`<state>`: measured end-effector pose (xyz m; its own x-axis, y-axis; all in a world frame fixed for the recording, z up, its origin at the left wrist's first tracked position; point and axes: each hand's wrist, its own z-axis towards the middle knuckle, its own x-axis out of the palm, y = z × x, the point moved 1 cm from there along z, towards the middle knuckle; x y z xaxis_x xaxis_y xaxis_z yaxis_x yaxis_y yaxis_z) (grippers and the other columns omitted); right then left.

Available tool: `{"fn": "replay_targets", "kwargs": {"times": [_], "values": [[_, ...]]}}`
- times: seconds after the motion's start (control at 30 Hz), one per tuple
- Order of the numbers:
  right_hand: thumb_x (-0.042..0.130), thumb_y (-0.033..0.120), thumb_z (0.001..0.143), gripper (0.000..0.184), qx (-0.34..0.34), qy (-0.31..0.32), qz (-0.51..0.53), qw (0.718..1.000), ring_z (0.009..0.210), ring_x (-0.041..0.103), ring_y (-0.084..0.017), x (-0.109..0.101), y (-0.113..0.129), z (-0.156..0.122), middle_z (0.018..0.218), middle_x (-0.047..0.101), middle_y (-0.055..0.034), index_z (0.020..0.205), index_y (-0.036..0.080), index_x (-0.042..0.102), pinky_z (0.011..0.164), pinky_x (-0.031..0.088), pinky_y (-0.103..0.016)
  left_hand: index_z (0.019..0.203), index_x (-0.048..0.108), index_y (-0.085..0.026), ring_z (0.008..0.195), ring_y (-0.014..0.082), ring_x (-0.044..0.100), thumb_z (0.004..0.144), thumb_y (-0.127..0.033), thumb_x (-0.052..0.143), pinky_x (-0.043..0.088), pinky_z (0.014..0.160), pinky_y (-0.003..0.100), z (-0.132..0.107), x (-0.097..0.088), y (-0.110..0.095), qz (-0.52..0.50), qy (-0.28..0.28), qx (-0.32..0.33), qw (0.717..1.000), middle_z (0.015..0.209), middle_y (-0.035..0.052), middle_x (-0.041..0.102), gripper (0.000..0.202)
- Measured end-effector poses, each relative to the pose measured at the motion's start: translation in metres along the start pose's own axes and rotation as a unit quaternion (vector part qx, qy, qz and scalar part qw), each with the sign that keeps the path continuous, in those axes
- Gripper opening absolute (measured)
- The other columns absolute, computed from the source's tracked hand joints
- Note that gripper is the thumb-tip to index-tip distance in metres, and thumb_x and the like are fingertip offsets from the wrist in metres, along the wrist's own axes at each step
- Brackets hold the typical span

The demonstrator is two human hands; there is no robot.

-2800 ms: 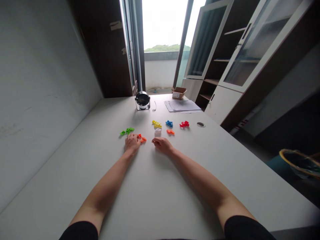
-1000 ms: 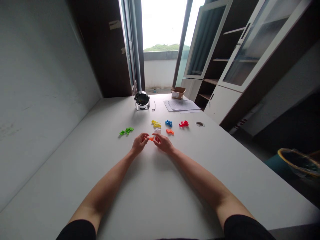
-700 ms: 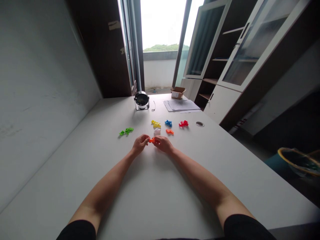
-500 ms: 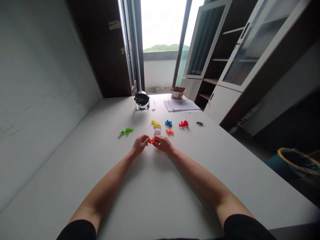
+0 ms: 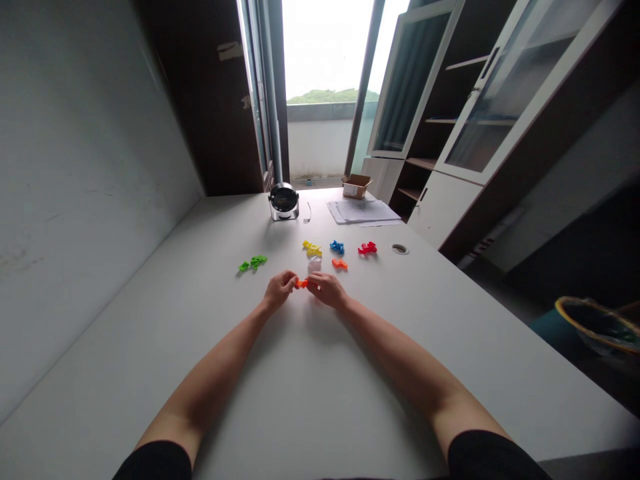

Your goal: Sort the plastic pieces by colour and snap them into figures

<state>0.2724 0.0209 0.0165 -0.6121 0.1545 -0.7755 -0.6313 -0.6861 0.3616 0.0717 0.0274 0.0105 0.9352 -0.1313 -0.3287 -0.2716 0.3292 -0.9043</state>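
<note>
Between my two hands is a small orange plastic piece, too small to make out its exact shape. My left hand pinches its left end, and my right hand grips the right end. Just beyond my right hand lies a whitish, see-through item. Another orange plastic piece rests to the right of that. Farther off sit small clusters of yellow pieces, blue pieces and red pieces. Green pieces lie beyond my left hand, off to the left.
A round black-and-silver lamp-like device stands at the back of the white table. Papers and an open cardboard box are at the back right. A round cable hole is near the right edge. A wall borders the left.
The orange piece between my hands has turned and dropped slightly, and my fingers have shifted a little on it. The other pieces lie where they were.
</note>
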Motion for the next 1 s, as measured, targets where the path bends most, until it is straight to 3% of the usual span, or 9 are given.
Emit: {"fn": "replay_targets", "kwargs": {"times": [0.2,0.43,0.6,1.0], "values": [[0.055,0.015,0.085,0.022,0.028,-0.008,0.029,0.999,0.065,0.052,-0.012,0.0000,0.0030,0.0002,0.083,0.064,-0.0009,0.105,0.021,0.062,0.065,0.037,-0.022,0.085,0.065,-0.018,0.059,0.0126,0.059,0.088,-0.040,0.054,0.046,0.059,0.024,-0.0001,-0.0029,-0.0017,0.019,-0.022,-0.005,1.000,0.072,0.0015,0.067,0.024],[0.058,0.021,0.090,0.011,0.012,-0.001,0.019,1.000,0.068,0.055,-0.012,0.0003,0.0017,0.0001,0.088,0.065,-0.0019,0.100,0.021,0.064,0.067,0.038,-0.022,0.085,0.066,-0.019,0.059,0.0130,0.059,0.089,-0.038,0.052,0.046,0.059,0.024,0.0009,-0.0065,0.0028,0.039,-0.011,-0.008,0.999,0.071,0.0019,0.068,0.024],[0.061,0.020,0.089,0.028,0.018,0.001,0.036,0.999,0.066,0.055,-0.011,0.0021,0.0015,0.0003,0.089,0.066,-0.0008,0.116,0.023,0.062,0.067,0.039,-0.022,0.084,0.066,-0.019,0.059,0.0130,0.059,0.088,-0.038,0.052,0.045,0.059,0.024,0.0013,-0.0069,0.0027,0.045,-0.008,-0.009,0.999,0.069,0.0010,0.066,0.024],[0.054,0.021,0.094,0.022,-0.075,0.004,-0.051,0.996,0.080,0.058,-0.015,-0.0006,0.0037,0.0011,0.090,0.065,-0.0043,0.115,0.021,0.062,0.074,0.039,-0.025,0.086,0.066,-0.018,0.060,0.0125,0.060,0.088,-0.037,0.049,0.044,0.060,0.022,0.0021,-0.0078,0.0039,0.072,0.001,-0.026,0.997,0.070,0.0011,0.068,0.025]]}}
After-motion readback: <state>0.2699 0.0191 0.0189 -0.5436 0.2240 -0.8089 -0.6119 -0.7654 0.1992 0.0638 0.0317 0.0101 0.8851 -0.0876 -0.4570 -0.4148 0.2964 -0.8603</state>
